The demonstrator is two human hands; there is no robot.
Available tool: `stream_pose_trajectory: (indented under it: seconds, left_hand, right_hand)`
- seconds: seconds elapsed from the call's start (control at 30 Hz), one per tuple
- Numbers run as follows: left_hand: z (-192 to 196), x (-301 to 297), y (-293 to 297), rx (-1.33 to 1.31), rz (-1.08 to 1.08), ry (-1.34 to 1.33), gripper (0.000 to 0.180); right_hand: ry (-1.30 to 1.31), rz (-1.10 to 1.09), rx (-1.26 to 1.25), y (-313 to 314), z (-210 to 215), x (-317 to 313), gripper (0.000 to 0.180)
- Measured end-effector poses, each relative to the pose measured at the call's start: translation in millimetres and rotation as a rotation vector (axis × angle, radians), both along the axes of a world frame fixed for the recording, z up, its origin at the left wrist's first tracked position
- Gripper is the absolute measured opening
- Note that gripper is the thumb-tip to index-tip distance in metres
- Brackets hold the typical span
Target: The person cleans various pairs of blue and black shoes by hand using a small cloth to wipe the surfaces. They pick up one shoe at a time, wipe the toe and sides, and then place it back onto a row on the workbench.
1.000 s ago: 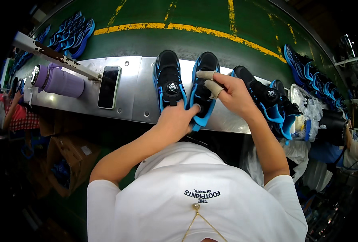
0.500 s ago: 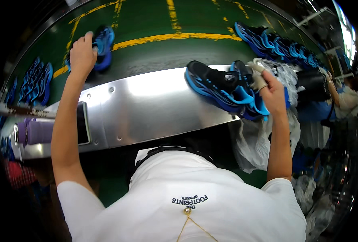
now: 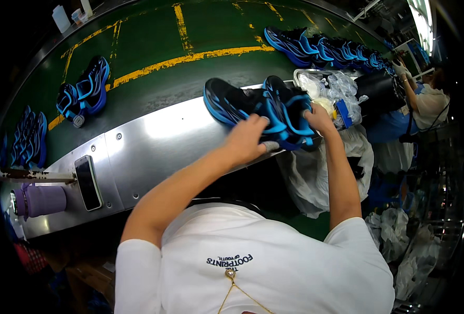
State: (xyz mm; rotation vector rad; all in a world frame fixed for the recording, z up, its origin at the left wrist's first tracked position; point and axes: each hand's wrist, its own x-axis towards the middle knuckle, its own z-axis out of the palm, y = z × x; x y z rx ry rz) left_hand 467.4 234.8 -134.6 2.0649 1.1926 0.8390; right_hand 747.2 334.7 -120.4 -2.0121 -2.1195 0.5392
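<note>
Two black-and-blue sneakers stand side by side on the metal ledge in front of me. My left hand (image 3: pixel 247 138) is at the heel of the left sneaker (image 3: pixel 232 98), fingers on its collar and thumb apart, low near the heel. Pale covers wrap some of its fingertips. My right hand (image 3: pixel 319 118) pinches the collar edge of the right sneaker (image 3: pixel 279 97), whose opening faces me. Part of its fingers is hidden by the collar. Farther left, another pair of sneakers (image 3: pixel 92 86) rests on the green belt.
More sneakers (image 3: pixel 341 51) line the belt at right, others (image 3: pixel 29 136) at far left. A tray (image 3: pixel 300 76) of clear plastic bits adjoins the right sneaker. A phone (image 3: pixel 88 183) and purple bottle (image 3: pixel 43 200) lie left. A co-worker (image 3: pixel 428 99) is at far right.
My left hand has left the pair on the belt and come right to the left sneaker. My right hand has shifted to the right sneaker's collar. The whole view has turned somewhat.
</note>
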Motion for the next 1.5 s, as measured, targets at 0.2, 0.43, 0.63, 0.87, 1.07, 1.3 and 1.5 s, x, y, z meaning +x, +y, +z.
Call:
stream_pose_trajectory:
  seconds: [0.2,0.43,0.63,0.87,1.07,1.3,1.5]
  left_hand:
    - [52,-122,-48,-0.063,0.226,-0.051,0.019]
    - [12,-177,-137,-0.081,0.234,0.039,0.02]
    - [47,-157,-109,0.136,0.627,0.057,0.029]
    - [17,-157,-69,0.23,0.504,0.268,0.044]
    - [12,-148,-73,0.3,0.522,0.271,0.044]
    - [7,-136,-75,0.25,0.576,0.221,0.045]
    - [3,-131,-71,0.254,0.639,0.109,0.036]
  right_hand:
    - [0.268,0.165,-0.029,-45,49,-126,0.034]
    - [0.389,0.299,-0.304,-94,12,-197,0.054]
    - [0.347,0.691,0.44,-70,56,-206,0.064]
    - [0.347,0.82,0.35,-54,22,-229,0.049]
    - [0.346,0.746,0.316,-64,35,-234,0.038]
    - [0.526,0.695,0.355,-61,17,-233,0.039]
    - [0.539,0.51,0.102,-64,15,-227,0.044]
